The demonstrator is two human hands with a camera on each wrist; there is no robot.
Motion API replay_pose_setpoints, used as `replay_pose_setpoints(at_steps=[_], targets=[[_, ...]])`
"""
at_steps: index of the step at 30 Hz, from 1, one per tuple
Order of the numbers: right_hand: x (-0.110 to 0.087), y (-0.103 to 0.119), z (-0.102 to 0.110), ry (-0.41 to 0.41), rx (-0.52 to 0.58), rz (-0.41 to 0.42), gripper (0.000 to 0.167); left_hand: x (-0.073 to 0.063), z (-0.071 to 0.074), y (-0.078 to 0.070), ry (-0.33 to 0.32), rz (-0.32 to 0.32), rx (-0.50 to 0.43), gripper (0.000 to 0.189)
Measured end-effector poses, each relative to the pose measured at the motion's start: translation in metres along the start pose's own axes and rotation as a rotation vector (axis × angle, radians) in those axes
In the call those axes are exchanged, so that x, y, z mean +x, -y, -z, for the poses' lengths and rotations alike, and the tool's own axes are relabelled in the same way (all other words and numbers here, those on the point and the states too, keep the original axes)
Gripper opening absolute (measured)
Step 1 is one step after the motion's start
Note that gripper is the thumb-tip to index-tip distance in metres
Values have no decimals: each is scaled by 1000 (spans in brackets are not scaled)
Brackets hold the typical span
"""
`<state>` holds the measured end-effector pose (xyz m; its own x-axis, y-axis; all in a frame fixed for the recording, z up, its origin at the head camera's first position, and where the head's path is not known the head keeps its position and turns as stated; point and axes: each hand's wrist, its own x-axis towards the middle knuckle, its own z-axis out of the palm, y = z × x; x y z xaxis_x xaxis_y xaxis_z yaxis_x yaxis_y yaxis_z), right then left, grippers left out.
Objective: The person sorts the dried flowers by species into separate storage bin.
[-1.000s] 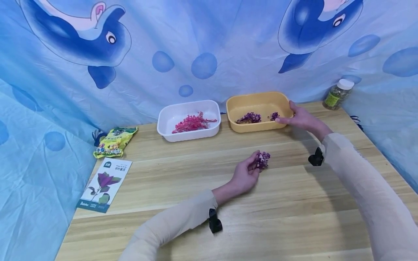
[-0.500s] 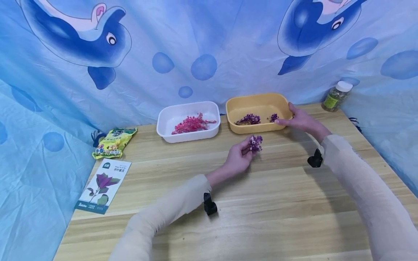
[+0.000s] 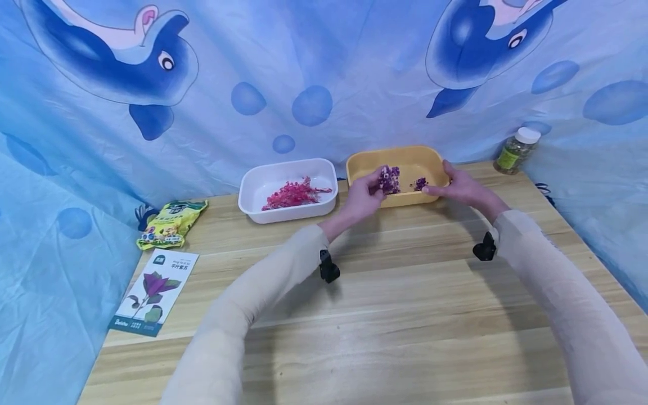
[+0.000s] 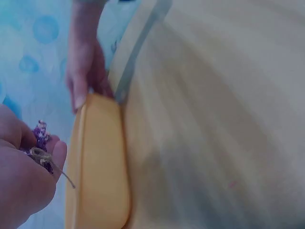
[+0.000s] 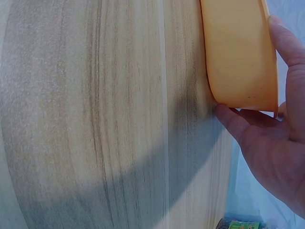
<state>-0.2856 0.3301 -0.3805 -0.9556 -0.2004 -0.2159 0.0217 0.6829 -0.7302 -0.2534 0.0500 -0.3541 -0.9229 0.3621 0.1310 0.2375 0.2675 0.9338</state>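
My left hand (image 3: pixel 365 197) pinches a small bunch of purple dried flowers (image 3: pixel 390 179) over the near left part of a yellow plastic tray (image 3: pixel 425 158). Twine is tied round the stems, its loose end hanging down in the left wrist view, where the hand (image 4: pixel 21 176) shows beside the tray wall (image 4: pixel 102 157). My right hand (image 3: pixel 463 188) grips the tray's right end, thumb and fingers spread round the corner in the right wrist view. Inside the tray lies a smaller purple sprig (image 3: pixel 420 183). The held bunch and hand hide the tray's left interior.
Left of the yellow tray stands a white tray (image 3: pixel 245 197) with pink dried flowers (image 3: pixel 291 194). A yellow packet (image 3: pixel 172 225) and a plant card (image 3: pixel 153 292) lie at the table's left. A white-capped jar (image 3: pixel 515 152) stands at the back right, before the blue dolphin curtain (image 3: pixel 354 73).
My left hand has carried the purple bunch from the table's middle, away from me and slightly left, up over the yellow tray. The right hand keeps its grip on the tray's end.
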Motion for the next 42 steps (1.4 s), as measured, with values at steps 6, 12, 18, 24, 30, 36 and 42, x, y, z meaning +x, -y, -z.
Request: replay_pose_setpoints(at_steps=[6,12,18,24,30,36,42], targets=[[-1,-2,1,1,-6,-7,120,28,8,0,10,47,78,64],[-1,1,0,-4,-20,-4,119,53,12,9,-32,47,134,67],[1,-3,1,-6,-11,-1,120,71,12,12,-80,117,179,70],[1,-4,0,-17,-10,-3,119,81,12,12,-98,218,182,74],[3,-1,-2,-16,-4,-1,120,88,15,13,-117,204,146,74],[3,0,-2,-19,2,-5,121,94,16,14,-168,149,99,77],[0,-1,0,-21,17,-4,118,100,14,17,-221,96,86,66]])
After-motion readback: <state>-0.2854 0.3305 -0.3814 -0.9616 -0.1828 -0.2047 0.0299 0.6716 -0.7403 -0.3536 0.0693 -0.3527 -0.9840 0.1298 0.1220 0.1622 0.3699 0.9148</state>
